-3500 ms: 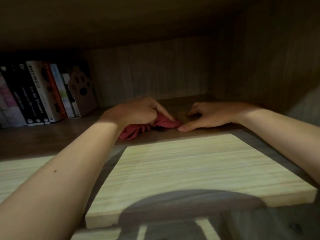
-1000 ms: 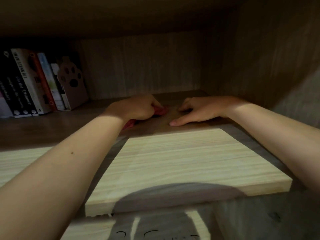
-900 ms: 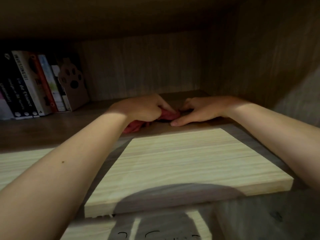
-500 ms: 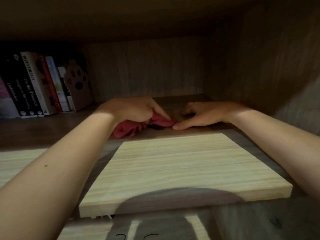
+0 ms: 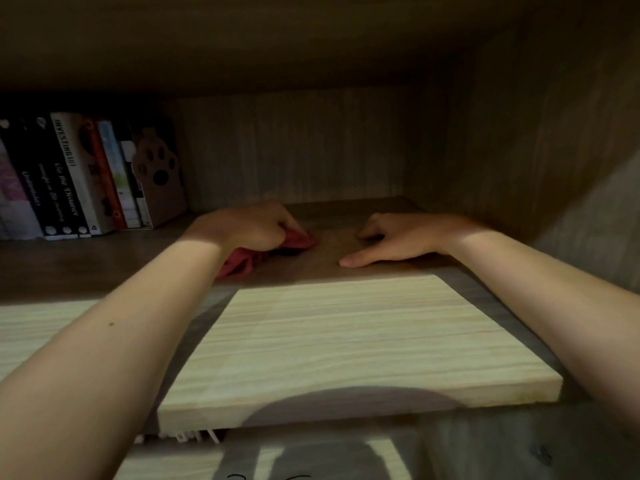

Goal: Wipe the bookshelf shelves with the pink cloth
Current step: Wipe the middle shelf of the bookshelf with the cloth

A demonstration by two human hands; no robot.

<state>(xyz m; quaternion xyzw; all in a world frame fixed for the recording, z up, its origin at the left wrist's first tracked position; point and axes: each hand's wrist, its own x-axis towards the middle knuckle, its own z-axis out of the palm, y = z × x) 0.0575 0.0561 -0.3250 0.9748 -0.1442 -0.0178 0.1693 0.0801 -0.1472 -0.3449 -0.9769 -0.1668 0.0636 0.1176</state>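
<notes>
Single head cam, close in, faced forward-down into shelf (image 5: 332,220); frame centre fell just right of left hand (image 5: 249,226) gripping pink cloth (image 5: 239,265).

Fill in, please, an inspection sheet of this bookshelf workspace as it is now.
Surface: wood-grain shelf board, shadowed at back, lit in front.
Job's things: crumpled pink cloth on the board.
Clutter: row of upright books far left, brown paw-print bookend beside them.
Grippers: left hand grips the cloth; right hand rests on the board, apart from the cloth.
Cables: nothing seen.
Surroundings: wooden back panel, right side wall.
</notes>
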